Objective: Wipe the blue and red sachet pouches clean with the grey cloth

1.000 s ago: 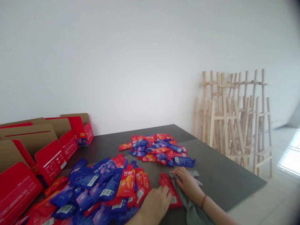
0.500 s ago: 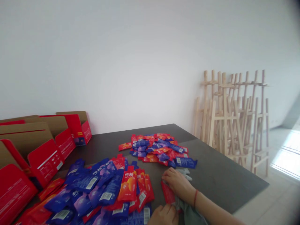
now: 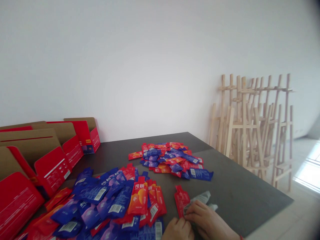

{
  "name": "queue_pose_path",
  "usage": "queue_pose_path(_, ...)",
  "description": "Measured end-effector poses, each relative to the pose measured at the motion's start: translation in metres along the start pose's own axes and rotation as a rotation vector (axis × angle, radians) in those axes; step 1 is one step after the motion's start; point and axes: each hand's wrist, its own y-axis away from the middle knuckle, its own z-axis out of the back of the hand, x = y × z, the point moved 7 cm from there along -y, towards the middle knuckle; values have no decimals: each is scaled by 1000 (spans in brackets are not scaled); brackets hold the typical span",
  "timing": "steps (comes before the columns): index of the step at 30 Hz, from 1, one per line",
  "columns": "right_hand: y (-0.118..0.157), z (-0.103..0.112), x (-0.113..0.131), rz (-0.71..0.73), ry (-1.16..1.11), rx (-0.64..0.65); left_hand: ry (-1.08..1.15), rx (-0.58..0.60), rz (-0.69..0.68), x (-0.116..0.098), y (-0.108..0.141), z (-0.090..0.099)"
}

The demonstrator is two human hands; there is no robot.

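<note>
Near the table's front edge lies a red pouch (image 3: 182, 199), its spouted end pointing away from me. My left hand (image 3: 178, 229) has its curled fingers at the pouch's lower end. Against the pouch's right side, my right hand (image 3: 208, 218) pinches a grey-green cloth (image 3: 201, 199), and its fingertips nearly meet my left hand. To the left spreads a large heap of blue pouches (image 3: 120, 199) and red pouches (image 3: 139, 196). A smaller mixed pile (image 3: 170, 158) lies farther back on the dark table (image 3: 240, 190).
Open red cardboard boxes (image 3: 53, 166) with brown insides stand in a row along the left. Wooden easels (image 3: 243, 126) lean near the white wall (image 3: 155, 66), beyond the table's right edge.
My right hand has moved back toward me and off the top of the red pouch, drawing cloth with it. The pouch's upper end now shows. The view has shifted slightly.
</note>
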Motion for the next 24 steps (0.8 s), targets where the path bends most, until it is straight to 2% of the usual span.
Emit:
queue_pose_path(3,-21,5,-18,-114,20,-54,71,184,-29,5,-13,5)
queue_pose_path(6,-49,13,-41,-207,58,-127,188,438,-53,12,-29,17)
queue_pose_path(8,-58,15,-50,-212,63,-145,254,592,-30,18,-36,26)
queue_pose_path(10,-56,15,-51,-166,48,-147,286,690,36,26,-40,33)
queue_pose_path(15,-22,11,-38,-51,-55,-126,287,745,155,38,-39,38)
queue_pose_path(18,-14,13,-47,-124,-93,-188,283,763,169,37,-44,39)
queue_pose_path(21,-17,15,-63,-237,-100,-261,267,769,191,36,-55,38)
queue_pose_path(24,-21,14,-70,-273,-97,-287,205,755,121,32,-62,32)
